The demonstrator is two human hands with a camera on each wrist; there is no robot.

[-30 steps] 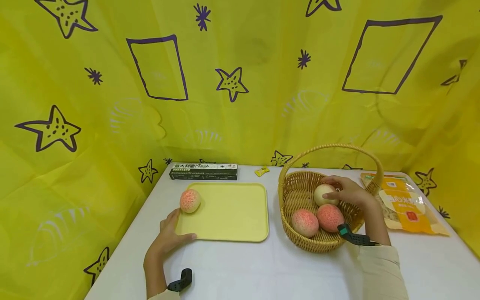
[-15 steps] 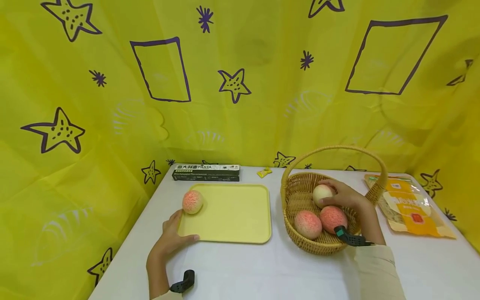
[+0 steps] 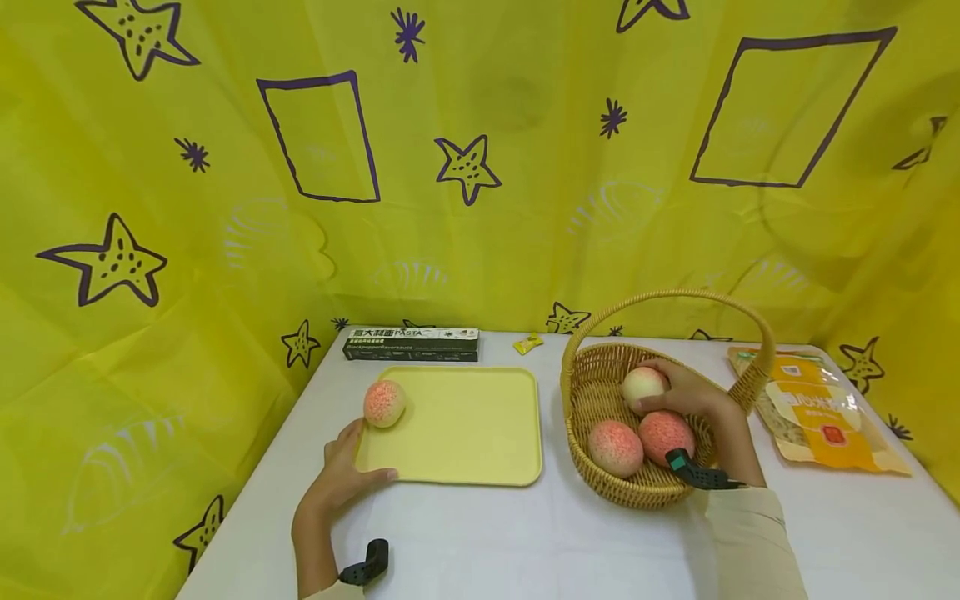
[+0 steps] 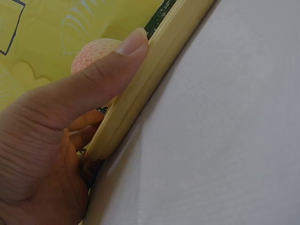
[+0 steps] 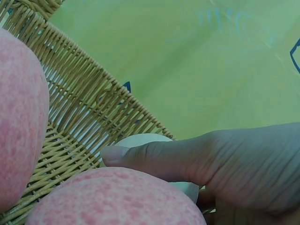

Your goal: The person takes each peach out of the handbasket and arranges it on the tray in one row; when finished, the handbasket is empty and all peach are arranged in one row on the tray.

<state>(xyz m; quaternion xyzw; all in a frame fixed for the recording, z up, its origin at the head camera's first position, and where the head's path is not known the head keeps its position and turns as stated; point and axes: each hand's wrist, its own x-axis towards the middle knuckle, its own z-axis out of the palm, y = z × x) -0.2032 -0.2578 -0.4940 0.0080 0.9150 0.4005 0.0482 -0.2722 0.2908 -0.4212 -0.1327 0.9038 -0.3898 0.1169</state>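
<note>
In the head view my left hand (image 3: 341, 479) holds the near left corner of a yellow tray (image 3: 465, 433). Its thumb lies along the front rim and its fingers are at the left side, partly hidden in the left wrist view. One pink-speckled peach (image 3: 385, 404) sits at the tray's left edge. My right hand (image 3: 690, 392) reaches into a wicker basket (image 3: 600, 371) and grips a pale peach (image 3: 642, 387) with the thumb across it. Two pinker peaches, a front left one (image 3: 615, 448) and a redder one (image 3: 666, 435), lie in the basket near that hand.
Behind the tray lies a dark green pasta box (image 3: 411, 345). A small yellow wrapped packet (image 3: 528, 343) is beside it. An orange and clear food bag (image 3: 825, 417) lies right of the basket, whose tall handle (image 3: 675, 294) arches over it. Yellow patterned cloth (image 3: 480, 233) surrounds the table.
My right hand and the pale peach have shifted slightly left inside the basket. The left hand keeps its place at the tray corner. The view has moved a little.
</note>
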